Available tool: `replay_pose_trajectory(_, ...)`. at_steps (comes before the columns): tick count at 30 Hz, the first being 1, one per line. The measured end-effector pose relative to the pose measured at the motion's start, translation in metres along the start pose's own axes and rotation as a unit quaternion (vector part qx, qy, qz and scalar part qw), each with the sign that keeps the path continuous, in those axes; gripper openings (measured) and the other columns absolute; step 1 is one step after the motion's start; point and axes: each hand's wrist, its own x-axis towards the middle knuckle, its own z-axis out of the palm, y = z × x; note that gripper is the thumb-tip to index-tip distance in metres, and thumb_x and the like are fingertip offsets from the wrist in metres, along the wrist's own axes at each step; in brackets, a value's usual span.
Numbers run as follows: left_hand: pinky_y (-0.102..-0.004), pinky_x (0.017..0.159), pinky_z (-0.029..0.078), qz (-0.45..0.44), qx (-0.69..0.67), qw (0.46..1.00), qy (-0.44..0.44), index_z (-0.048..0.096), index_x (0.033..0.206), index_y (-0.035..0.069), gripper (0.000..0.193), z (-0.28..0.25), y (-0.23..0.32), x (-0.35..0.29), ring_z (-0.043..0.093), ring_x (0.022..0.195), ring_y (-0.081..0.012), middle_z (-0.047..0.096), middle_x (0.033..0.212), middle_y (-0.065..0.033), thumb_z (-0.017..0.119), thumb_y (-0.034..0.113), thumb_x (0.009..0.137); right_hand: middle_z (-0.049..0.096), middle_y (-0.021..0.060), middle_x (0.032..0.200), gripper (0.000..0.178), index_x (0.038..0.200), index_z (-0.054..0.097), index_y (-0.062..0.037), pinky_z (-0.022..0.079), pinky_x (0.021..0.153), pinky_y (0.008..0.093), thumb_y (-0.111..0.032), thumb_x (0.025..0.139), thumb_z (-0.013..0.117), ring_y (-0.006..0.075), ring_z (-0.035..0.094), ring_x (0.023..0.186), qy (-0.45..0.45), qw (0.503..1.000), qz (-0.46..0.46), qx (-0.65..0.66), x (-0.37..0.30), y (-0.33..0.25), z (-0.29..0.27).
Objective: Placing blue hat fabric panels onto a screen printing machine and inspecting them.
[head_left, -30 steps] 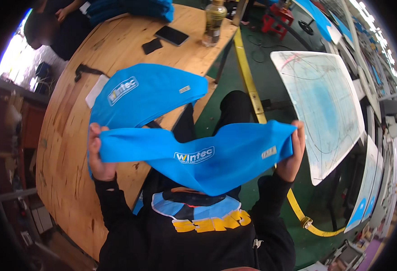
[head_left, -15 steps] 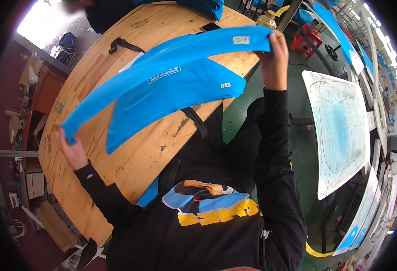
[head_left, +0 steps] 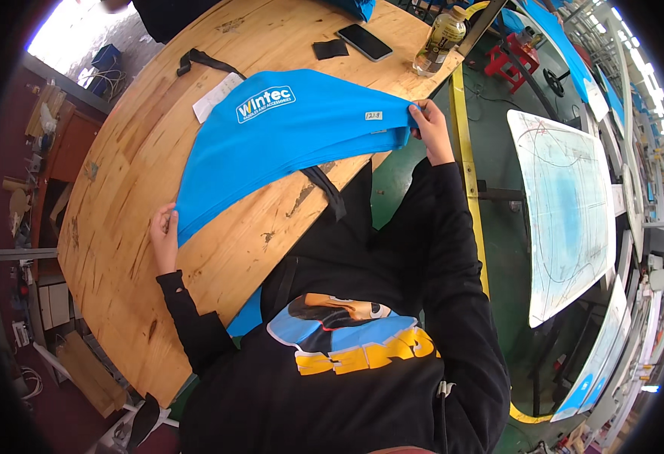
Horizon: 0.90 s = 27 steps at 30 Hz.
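Observation:
A blue fabric panel (head_left: 271, 140), curved along its far edge and bearing a printed logo and a small pale label, is spread over the wooden table (head_left: 131, 181). Beneath it lies at least one more blue layer, showing along the right end. My left hand (head_left: 164, 234) pinches the panel's near left corner between thumb and fingers. At the opposite end, my right hand (head_left: 430, 129) grips the right tip, holding it slightly off the layer below. A black strap (head_left: 324, 193) comes out from under the near edge.
Beyond the panel lie a phone (head_left: 364, 41), a black fabric patch (head_left: 330, 50), a paper slip (head_left: 215, 97) and another black strap (head_left: 207, 62). A bottle (head_left: 439, 44) stands at the table's far right corner. Right of me is a white marked board (head_left: 563, 216); a red stool (head_left: 511, 57) stands farther back.
Both hands have brought the raised blue panel down onto the layer below, its logo side now facing up. The left hand moved right; the right hand came nearer and lower. The phone and bottle are uncovered.

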Motion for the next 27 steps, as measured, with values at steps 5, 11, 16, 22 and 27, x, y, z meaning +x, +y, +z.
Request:
replay_pose_trajectory(5, -0.0213, 0.063, 0.036, 0.007, 0.107, 0.994, 0.036, 0.058, 0.11, -0.001, 0.023, -0.002, -0.001, -0.003, 0.043, 0.069, -0.0043, 0.052, 0.076, 0.0031, 0.054, 0.017, 0.097, 0.054, -0.0024, 0.07, 0.013, 0.096, 0.057, -0.0034, 0.034, 0.048, 0.0201, -0.015, 0.093, 0.059, 0.004, 0.043, 0.054, 0.006, 0.999, -0.037, -0.008, -0.003, 0.007, -0.008)
replay_pose_trajectory(11, -0.0208, 0.063, 0.036, 0.006, 0.12, 0.991, 0.066, 0.06, 0.107, -0.001, 0.023, -0.008, -0.006, -0.01, 0.044, 0.068, -0.0045, 0.049, 0.07, 0.0021, 0.053, 0.02, 0.097, 0.056, -0.0054, 0.073, 0.013, 0.1, 0.059, -0.0053, 0.03, 0.052, 0.018, -0.016, 0.094, 0.06, 0.0006, 0.043, 0.06, 0.022, 0.997, -0.064, 0.027, -0.017, 0.025, -0.008)
replay_pose_trajectory(16, -0.0347, 0.072, 0.041, 0.039, 0.332, 0.938, 0.094, 0.062, 0.107, 0.003, 0.024, 0.0, 0.006, -0.014, 0.051, 0.079, -0.0189, 0.053, 0.083, -0.0076, 0.056, 0.023, 0.093, 0.059, -0.0004, 0.076, 0.013, 0.098, 0.059, -0.0021, 0.04, 0.057, 0.021, -0.011, 0.09, 0.062, 0.0058, 0.052, 0.063, 0.013, 0.996, -0.068, -0.055, -0.019, 0.042, -0.024)
replay_pose_trajectory(22, -0.0455, 0.096, 0.038, 0.166, 0.405, 0.893, 0.104, 0.059, 0.115, 0.006, 0.031, 0.042, 0.067, 0.015, 0.049, 0.116, -0.0344, 0.055, 0.123, -0.013, 0.055, 0.026, 0.092, 0.064, 0.0132, 0.096, 0.025, 0.108, 0.06, -0.006, 0.048, 0.078, 0.0349, -0.012, 0.085, 0.064, 0.0271, 0.061, 0.091, 0.176, 0.883, -0.278, -0.335, -0.033, -0.004, 0.054)
replay_pose_trajectory(27, -0.0518, 0.106, 0.028, 0.31, 0.361, 0.879, 0.018, 0.05, 0.13, 0.01, 0.043, 0.142, 0.123, 0.051, 0.036, 0.131, -0.0383, 0.041, 0.142, -0.0123, 0.054, 0.03, 0.092, 0.052, 0.0125, 0.129, 0.049, 0.124, 0.054, -0.0125, 0.031, 0.1, 0.0517, -0.036, 0.083, 0.065, 0.0325, 0.045, 0.122, 0.051, 0.854, -0.383, -0.348, -0.035, -0.059, 0.125)
